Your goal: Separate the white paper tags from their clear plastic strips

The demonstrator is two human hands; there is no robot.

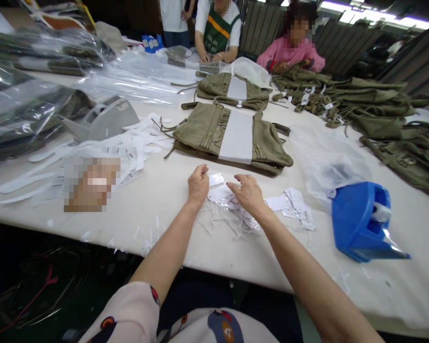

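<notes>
Paper tags (221,194) in thin clear film lie in a small loose pile on the cream table (157,200), directly between the two hands and partly under the right one. Left hand (198,185): fingers curled in, loosely closed, knuckles up, fingertips touching the left edge of the pile; whether it pinches a tag cannot be told. Right hand (248,193): palm down, fingers loosely spread and pointing left, resting over the right side of the pile.

Just beyond both hands: folded olive garment (203,131) with a white paper band (238,137) round its middle. Second banded garment (218,85) farther out. More loose tags (296,205) just right of the right hand. Blue tape dispenser (357,221) farther right, well apart. Grey tape dispenser (103,119) and scattered white label strips (136,145) off to the left of the left hand. Two other people sit at the far side.
</notes>
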